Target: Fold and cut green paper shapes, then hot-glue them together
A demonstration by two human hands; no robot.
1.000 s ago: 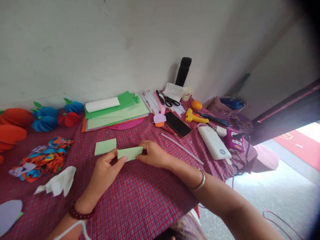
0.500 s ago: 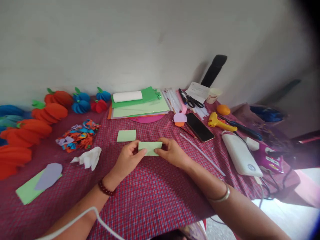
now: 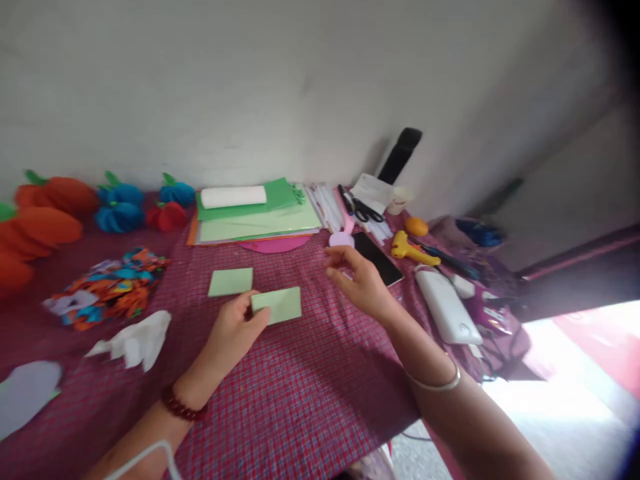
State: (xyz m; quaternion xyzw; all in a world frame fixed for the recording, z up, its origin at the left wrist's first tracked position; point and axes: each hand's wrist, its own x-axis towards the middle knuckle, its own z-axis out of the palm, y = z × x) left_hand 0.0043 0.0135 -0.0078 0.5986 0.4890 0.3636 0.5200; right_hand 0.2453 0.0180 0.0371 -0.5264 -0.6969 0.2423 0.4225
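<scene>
Ideally, the left hand [image 3: 234, 332], pinching the pale green paper [image 3: 284, 305] just right of the resting green card [image 3: 231, 282], should grip lightly enough not to crease it, while the right hand [image 3: 361, 283], fingers loosely parted and apparently empty, hangs well right of that card.

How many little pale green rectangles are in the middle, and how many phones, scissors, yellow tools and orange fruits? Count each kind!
Pale green rectangles: 2 (one in the left hand, one on the cloth)
Phone: 1
Scissors: 1
Yellow tool: 1
Orange fruit: 1
Total: 6
</scene>
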